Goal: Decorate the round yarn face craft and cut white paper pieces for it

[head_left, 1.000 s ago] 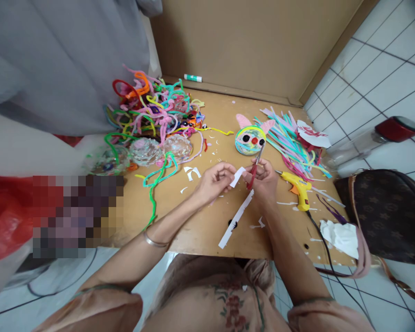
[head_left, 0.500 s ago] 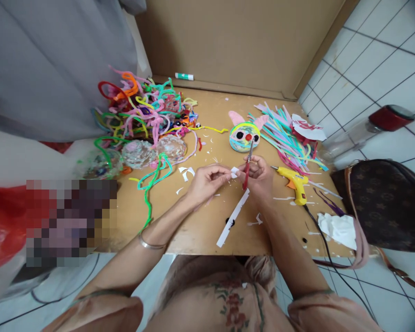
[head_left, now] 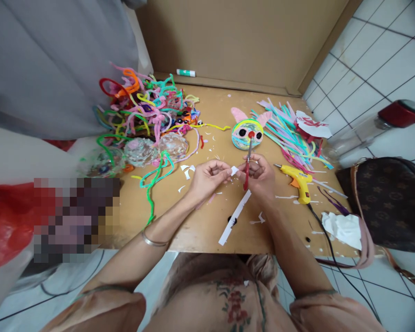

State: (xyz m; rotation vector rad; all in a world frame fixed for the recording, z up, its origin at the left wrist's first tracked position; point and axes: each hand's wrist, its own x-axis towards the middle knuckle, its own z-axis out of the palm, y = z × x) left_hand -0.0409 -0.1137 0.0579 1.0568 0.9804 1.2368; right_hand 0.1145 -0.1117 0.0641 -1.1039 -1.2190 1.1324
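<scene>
Between the fingertips of both hands is a small white paper piece (head_left: 234, 171). My left hand (head_left: 208, 180) is closed, thumb and forefinger pinching its left side. Red-handled scissors (head_left: 246, 178) are held in my right hand (head_left: 262, 177), blades pointing away from me, while its fingertips touch the paper's right side. Just beyond the blades sits a round animal face (head_left: 245, 142) with pink ears, black eyes and a red nose. Nearer me lies a white paper strip (head_left: 235, 216) with a notched edge, over a black round bit.
Tangled pipe cleaners (head_left: 152, 108) and clear plastic pieces fill the left. On the right are straight pipe cleaners (head_left: 287, 129), a yellow glue gun (head_left: 299, 180) with its cord, crumpled tissue (head_left: 342, 229), a bottle (head_left: 363, 129) and a brown bag (head_left: 383, 203). Paper scraps (head_left: 187, 171) lie about.
The view has shifted slightly, so the tabletop things appear a little further right. Both hands keep their hold, and the small paper piece looks slightly turned.
</scene>
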